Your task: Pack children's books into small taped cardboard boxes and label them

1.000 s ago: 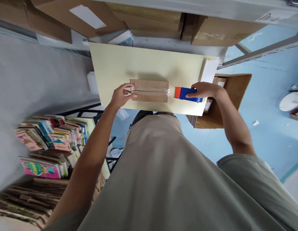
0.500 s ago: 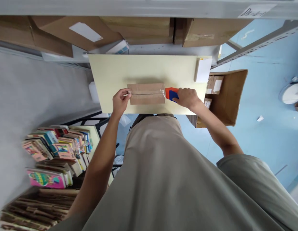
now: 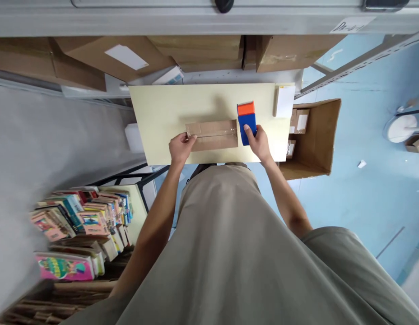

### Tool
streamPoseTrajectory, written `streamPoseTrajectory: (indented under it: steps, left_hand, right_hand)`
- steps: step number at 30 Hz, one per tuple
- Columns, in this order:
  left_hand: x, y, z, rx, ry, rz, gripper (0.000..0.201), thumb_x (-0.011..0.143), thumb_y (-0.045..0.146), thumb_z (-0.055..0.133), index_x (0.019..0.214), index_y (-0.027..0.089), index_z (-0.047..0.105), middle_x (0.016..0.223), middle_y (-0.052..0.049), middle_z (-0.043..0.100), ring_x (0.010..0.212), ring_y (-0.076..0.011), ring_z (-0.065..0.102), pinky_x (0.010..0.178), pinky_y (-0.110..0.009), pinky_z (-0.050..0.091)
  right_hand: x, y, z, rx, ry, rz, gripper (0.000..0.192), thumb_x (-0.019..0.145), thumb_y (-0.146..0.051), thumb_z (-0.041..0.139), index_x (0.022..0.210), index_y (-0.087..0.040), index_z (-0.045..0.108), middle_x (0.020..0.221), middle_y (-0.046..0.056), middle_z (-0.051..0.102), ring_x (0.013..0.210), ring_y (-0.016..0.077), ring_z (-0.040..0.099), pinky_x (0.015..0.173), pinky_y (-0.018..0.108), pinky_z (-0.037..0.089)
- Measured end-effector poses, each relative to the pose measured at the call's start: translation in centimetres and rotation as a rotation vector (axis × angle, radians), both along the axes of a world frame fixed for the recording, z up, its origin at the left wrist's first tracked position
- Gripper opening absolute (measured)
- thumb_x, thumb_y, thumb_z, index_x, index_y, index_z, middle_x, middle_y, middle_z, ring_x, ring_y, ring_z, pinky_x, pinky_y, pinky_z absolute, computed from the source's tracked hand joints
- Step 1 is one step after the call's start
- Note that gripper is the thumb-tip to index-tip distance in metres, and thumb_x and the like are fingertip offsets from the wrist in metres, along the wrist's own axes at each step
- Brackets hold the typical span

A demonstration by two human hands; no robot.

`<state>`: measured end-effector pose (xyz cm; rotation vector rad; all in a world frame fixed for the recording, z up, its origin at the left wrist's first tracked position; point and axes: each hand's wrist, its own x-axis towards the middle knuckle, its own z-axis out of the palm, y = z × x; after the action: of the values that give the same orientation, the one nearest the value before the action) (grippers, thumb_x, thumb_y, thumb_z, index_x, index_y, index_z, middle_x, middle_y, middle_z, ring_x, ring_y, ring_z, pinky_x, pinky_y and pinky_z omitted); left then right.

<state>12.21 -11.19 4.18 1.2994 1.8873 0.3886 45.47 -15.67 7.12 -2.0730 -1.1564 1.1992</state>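
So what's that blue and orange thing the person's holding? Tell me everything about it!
It's a tape dispenser, plastic by the look of it, with a blue body and an orange end. It stands on the pale yellow table, orange end pointing away from the person, right beside the right end of the flat brown cardboard parcel. The right hand grips its blue part from the near side.

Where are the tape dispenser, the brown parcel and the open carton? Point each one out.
tape dispenser (image 3: 247,123), head view, on its blue body.
brown parcel (image 3: 214,134), head view, on its taped top face.
open carton (image 3: 323,135), head view, on its inner wall.
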Motion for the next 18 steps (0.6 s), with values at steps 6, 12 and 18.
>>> streamPoseTrajectory:
  steps: [6,12,18]
  left_hand:
    - [2.3,-0.6,0.9,-0.127,0.234,-0.052,0.049,0.092,0.073,0.079,0.095,0.024,0.076,0.105,-0.013,0.086,0.112,-0.0357,0.078,0.094,-0.039,0.057]
    - [0.7,0.9,-0.5,-0.028,0.151,-0.082,0.054,0.106,0.066,0.068,0.071,0.027,0.055,0.08,-0.012,0.075,0.104,-0.0377,0.077,0.09,-0.041,0.054]
    - [-3.2,1.9,-0.9,0.152,-0.135,-0.111,0.023,0.108,0.044,0.071,0.097,0.023,0.069,0.103,-0.01,0.081,0.104,-0.0279,0.079,0.089,-0.033,0.058]
  right_hand:
    - [-3.2,0.2,-2.2,-0.046,-0.036,-0.141,0.066,0.105,-0.095,0.05,0.099,-0.03,0.055,0.094,0.008,0.072,0.091,0.03,0.07,0.086,0.043,0.055]
    - [-3.5,0.9,-0.7,-0.127,-0.118,-0.092,0.061,0.11,-0.088,0.042,0.099,-0.029,0.052,0.099,0.009,0.074,0.092,0.0261,0.07,0.086,0.038,0.055]
    - [-5.9,0.9,1.5,0.004,-0.098,-0.023,0.074,0.111,-0.092,0.017,0.11,-0.028,0.054,0.106,0.01,0.074,0.095,0.0243,0.066,0.084,0.036,0.059]
